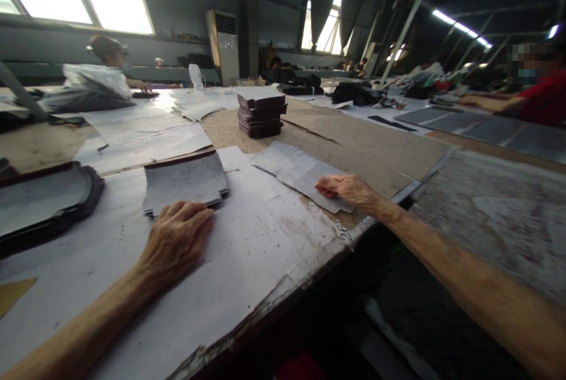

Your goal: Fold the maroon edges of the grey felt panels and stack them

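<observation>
My left hand (179,238) lies at the near edge of a short stack of grey cut pieces (186,182) with a dark red-brown far edge. Its fingers are bent and close together over that edge, and the fingertips are mostly hidden. Over a pale grey strip of thin sheet (292,170), my right hand (347,190) is closed with the fingers curled in. Whatever may be between those fingertips is too small to make out. The strip lies flat near the table's front edge.
To the left is a larger stack of similar pieces (39,197). A dark red-brown pile (260,115) stands farther back. White paper (247,250) covers the near tabletop. A person in a red sleeve (542,94) works at right, another person (110,55) at far left.
</observation>
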The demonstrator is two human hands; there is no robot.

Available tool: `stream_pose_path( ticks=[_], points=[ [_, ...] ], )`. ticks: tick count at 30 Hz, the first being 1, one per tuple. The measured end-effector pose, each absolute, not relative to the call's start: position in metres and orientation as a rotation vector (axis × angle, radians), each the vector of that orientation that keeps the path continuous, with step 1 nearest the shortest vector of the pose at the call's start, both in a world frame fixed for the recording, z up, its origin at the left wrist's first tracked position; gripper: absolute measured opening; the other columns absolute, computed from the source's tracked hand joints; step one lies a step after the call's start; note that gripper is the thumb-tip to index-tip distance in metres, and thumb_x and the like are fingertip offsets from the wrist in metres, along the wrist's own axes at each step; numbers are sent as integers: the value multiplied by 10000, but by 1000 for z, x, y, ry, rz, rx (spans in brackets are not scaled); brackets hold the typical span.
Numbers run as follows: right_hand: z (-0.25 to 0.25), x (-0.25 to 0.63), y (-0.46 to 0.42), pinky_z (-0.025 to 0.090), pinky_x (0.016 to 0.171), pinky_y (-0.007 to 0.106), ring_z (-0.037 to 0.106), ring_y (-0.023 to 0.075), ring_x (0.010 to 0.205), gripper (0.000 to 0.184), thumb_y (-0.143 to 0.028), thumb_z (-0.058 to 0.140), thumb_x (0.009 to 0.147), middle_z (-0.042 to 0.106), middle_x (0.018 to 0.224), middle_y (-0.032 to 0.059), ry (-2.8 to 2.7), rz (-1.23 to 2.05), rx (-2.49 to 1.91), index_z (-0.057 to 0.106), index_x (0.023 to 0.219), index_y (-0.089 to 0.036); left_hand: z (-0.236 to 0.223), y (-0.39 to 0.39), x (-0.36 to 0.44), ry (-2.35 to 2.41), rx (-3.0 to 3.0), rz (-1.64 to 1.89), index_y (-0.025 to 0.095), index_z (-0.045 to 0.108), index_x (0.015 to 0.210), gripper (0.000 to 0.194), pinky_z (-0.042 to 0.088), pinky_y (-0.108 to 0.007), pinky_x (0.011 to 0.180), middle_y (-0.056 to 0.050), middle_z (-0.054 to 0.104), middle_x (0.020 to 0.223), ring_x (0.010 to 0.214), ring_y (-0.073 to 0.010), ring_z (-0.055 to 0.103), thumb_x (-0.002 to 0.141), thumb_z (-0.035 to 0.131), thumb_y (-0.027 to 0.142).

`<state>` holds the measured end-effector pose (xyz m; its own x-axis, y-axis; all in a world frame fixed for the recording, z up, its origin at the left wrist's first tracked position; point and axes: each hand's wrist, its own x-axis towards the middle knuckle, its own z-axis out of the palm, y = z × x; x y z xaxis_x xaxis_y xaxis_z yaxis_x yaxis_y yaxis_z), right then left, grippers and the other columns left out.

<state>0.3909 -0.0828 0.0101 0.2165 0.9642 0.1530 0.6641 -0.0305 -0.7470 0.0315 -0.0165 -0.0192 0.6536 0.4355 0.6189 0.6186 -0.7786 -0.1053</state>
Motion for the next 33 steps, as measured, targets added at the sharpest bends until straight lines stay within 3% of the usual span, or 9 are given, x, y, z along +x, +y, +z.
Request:
stream_pose_path(
  ticks=[5, 9, 13, 16, 21, 25, 33],
  points=[
    [16, 400, -111, 436, 846, 340, 572, 204, 888, 268, -331, 730, 620, 638, 952, 36, -1918, 282, -1725, 666, 844, -200, -20, -16, 32, -844, -2604, -849, 186, 641, 915, 212, 463, -386, 727, -73, 642, 931, 825, -228, 551, 861, 459, 280],
    [9, 401, -119, 417, 850, 330, 559, 199, 887, 154, -333, 579, 759, 650, 905, 51, -2118, 27, -1616, 670, 794, -214, -19, -16, 33, -856, -2617, -854, 191, 645, 892, 223, 468, -402, 712, -75, 645, 914, 806, -233, 554, 863, 443, 282],
    [5, 396, -117, 419, 765, 299, 547, 181, 807, 255, -245, 426, 853, 640, 805, 85, -2284, -163, -1535, 649, 747, -180, -17, -18, 33, -851, -2619, -852, 191, 643, 889, 210, 468, -388, 720, -71, 649, 910, 807, -226, 558, 860, 452, 274],
    [5, 393, -119, 412, 723, 290, 536, 185, 787, 278, -212, 394, 864, 624, 769, 101, -2358, -257, -1500, 634, 733, -159, -16, -19, 33, -849, -2622, -841, 199, 639, 892, 203, 464, -380, 728, -65, 648, 913, 807, -222, 555, 861, 450, 267],
    [6, 394, -127, 423, 767, 291, 545, 179, 846, 244, -247, 404, 871, 634, 880, 102, -2400, -259, -1472, 626, 824, -159, -17, -18, 33, -830, -2633, -847, 197, 639, 894, 186, 465, -367, 729, -55, 648, 898, 798, -211, 552, 859, 466, 256],
    [6, 392, -124, 420, 757, 285, 559, 178, 810, 242, -219, 398, 844, 637, 803, 92, -2321, -213, -1562, 606, 731, -169, -19, -17, 33, -820, -2637, -850, 200, 638, 891, 178, 467, -361, 734, -51, 647, 902, 802, -208, 553, 857, 470, 249],
    [24, 404, -104, 378, 535, 225, 544, 136, 554, 215, -299, 421, 801, 594, 586, 7, -1790, -175, -1905, 570, 690, -193, -18, -17, 30, -816, -2623, -886, 199, 607, 969, 188, 474, -369, 737, -67, 630, 940, 827, -215, 544, 855, 462, 238]
  ],
)
